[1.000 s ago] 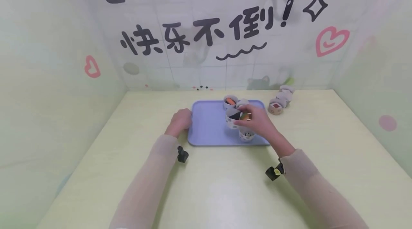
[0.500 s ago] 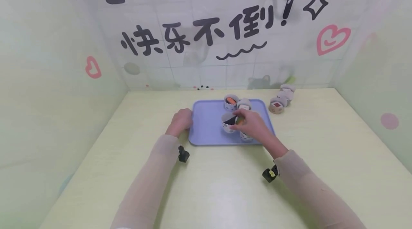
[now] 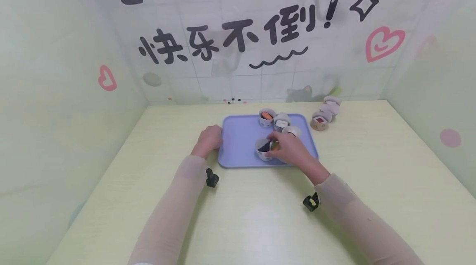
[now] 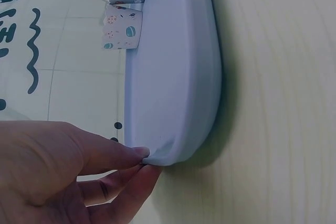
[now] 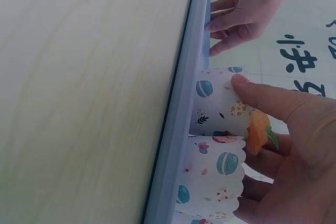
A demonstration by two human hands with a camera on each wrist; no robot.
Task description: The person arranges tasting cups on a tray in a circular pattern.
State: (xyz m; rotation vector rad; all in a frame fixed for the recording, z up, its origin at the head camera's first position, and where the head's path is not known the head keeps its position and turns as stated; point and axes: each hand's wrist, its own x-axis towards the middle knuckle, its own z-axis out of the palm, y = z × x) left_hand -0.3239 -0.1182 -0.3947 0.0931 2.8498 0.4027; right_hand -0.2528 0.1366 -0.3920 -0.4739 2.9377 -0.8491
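My left hand (image 3: 210,139) pinches the left rim of a blue tray (image 3: 238,145) between thumb and fingers; the left wrist view shows the grip close up. Over the front middle of the tray, my right hand (image 3: 291,149) holds a patterned paper cup (image 3: 262,156). In the right wrist view, the thumb lies on the rim of this cup (image 5: 218,106) and the other fingers are behind it. Something dark and an orange piece with a green leaf (image 5: 257,132) show at its top. A scallop-edged paper cup (image 5: 212,174) stands right beside it, mostly hidden by my hand in the head view.
Farther back on the tray stand a paper cup with an orange piece (image 3: 266,117), one with white contents (image 3: 282,122) and another pale cup (image 3: 291,131). Several more cups (image 3: 320,121) sit on the table beyond the tray's right back corner. Walls enclose the table's back and sides.
My right hand has moved the held cup left and toward the tray's front edge. The pale cup behind it has come into sight. My left hand stays on the rim.
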